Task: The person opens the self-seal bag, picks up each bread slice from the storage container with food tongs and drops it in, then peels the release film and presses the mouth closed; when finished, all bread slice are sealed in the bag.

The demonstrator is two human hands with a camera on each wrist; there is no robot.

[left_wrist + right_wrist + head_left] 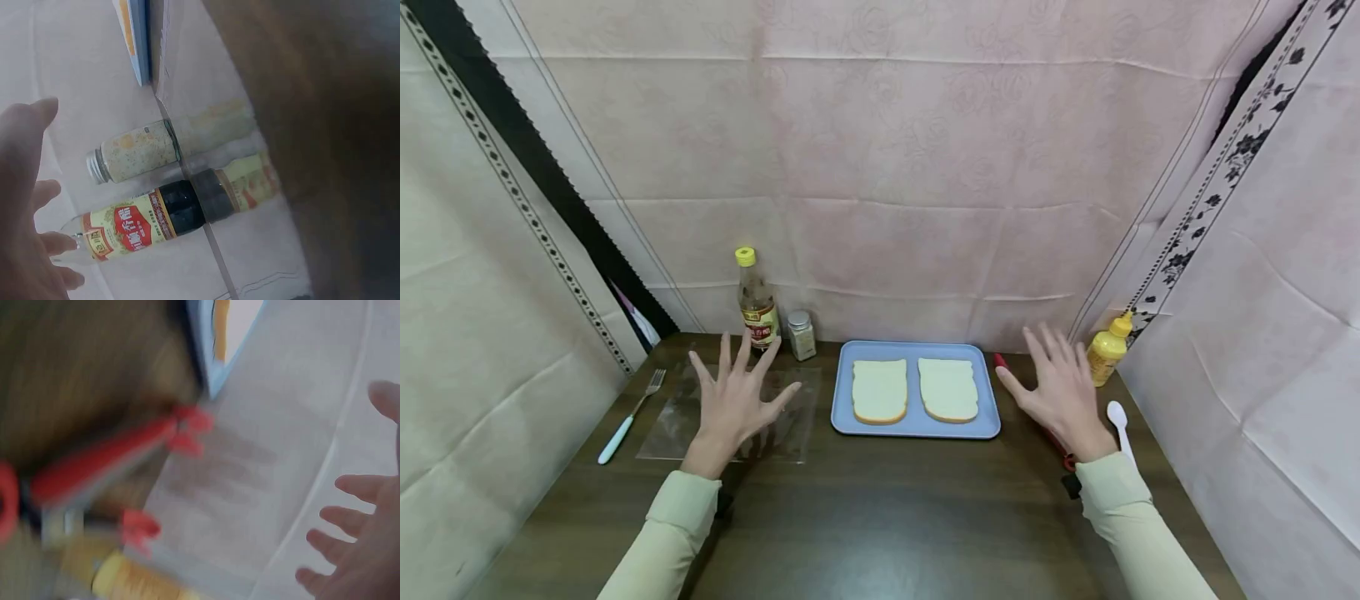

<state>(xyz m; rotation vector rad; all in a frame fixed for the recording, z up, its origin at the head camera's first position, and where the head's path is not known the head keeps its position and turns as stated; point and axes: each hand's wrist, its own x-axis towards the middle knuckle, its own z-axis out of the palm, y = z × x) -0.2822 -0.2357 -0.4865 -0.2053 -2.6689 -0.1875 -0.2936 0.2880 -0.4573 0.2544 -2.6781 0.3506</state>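
Both hands are hovering above the counter (880, 517) with fingers spread wide and nothing in them, so the work appears to be at its opening, before any item is picked up. The left hand (735, 402) is hanging over a clear plastic sheet (673, 425) lying flat on the counter's left side, with a fork (628, 417) just left of the sheet. Beyond this hand, at the far edge, a dark sauce bottle (756, 304) with a yellow cap and a small spice jar (801, 335) are standing side by side; the left wrist view is showing both near the straight fingertips. The right hand (1060, 392) is hovering right of the blue tray (917, 354), above a red-handled tool (103, 462) lying on the counter, which the blurred right wrist view is showing below the open fingers. A yellow squeeze bottle (1108, 348) is standing at the far right, and a white spoon (1120, 425) is lying near the right wrist. Two bread slices (913, 390) are lying flat, side by side, on the tray between the hands.

Judging from this, the next move is calling for a choice of first item: each hand needs to come down and close its fingers round whatever lies closest under it.
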